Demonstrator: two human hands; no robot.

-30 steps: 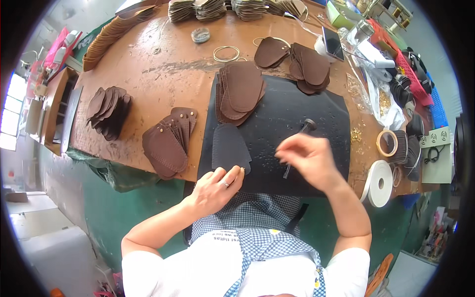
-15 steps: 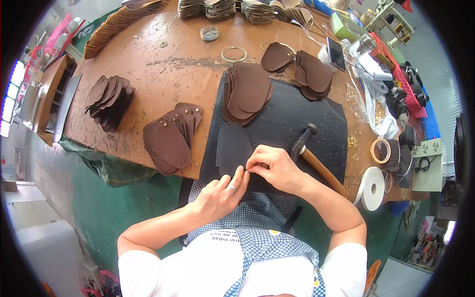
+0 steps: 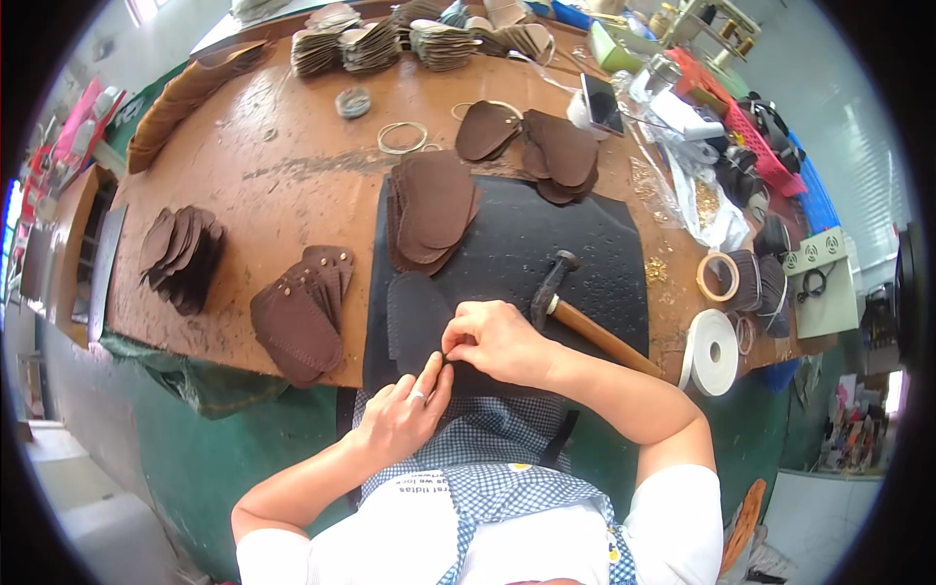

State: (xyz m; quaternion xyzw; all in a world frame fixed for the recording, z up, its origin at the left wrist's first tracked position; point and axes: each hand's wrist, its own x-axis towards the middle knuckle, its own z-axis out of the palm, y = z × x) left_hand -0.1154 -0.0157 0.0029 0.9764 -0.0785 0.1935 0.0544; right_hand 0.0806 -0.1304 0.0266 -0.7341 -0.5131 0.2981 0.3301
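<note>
A dark leather piece point(image 3: 417, 317) with a rounded top and small holes along its edge lies on the black rubber mat point(image 3: 595, 234) in front of me. My left hand point(image 3: 402, 409), a ring on one finger, pinches this piece at its lower right edge. Fingertips of my right hand point(image 3: 495, 341) are pinched together at the same spot; whatever small thing sits between them is hidden. Right of my hands, a hammer point(image 3: 600, 331) rests on the mat, its wooden handle slanting toward me. A stack of brown leather pieces point(image 3: 432, 210) overlaps the mat's far left corner.
Fanned brown pieces with brass snaps point(image 3: 302, 317) and another brown stack point(image 3: 183, 255) lie leftward. More brown pieces point(image 3: 561, 151) and a phone point(image 3: 602, 104) are at far right. A white tape roll point(image 3: 710, 351) stands by the right edge, near small brass parts point(image 3: 656, 271).
The whole view has shifted, so the table and its things appear farther left and mostly lower. Both hands stay pinched together at the leather piece's edge.
</note>
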